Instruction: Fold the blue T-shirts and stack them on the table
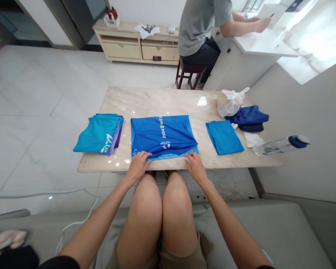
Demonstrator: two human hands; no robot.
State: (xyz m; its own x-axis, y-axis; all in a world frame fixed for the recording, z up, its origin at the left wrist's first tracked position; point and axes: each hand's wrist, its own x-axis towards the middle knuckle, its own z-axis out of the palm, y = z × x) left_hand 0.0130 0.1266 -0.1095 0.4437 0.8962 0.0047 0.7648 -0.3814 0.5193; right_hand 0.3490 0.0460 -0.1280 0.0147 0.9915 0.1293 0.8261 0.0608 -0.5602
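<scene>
So, the blue garment (173, 129) is lying flat on the marble-look table (145, 101), just beyond both hands and pretty much centred between them. Its long axis goes sideways, from the left hand (138, 164) side over to the right hand (196, 167) side, roughly along the table's near edge, with the right end a touch farther out. The printed "2024" line cuts across that axis, reading away from the hands, so the digits have their tops toward the left-hand end. A lighter blue layer pokes out along the side nearest the hands.

Hands are well apart, one by each near corner, palms down and fingers bent. Fingertips of both are right at the cloth's near edge, but honestly I can't tell if either one is pinching it or only resting there.

Out past the left hand, to its left, there's a folded clothes pile (96, 130), teal on top with purple under it. Beyond the right hand, off to its right, lies a folded blue cloth (224, 138), then a clear bottle (277, 145) tipped over farther right, with a white plastic bag (229, 104) farther out.
</scene>
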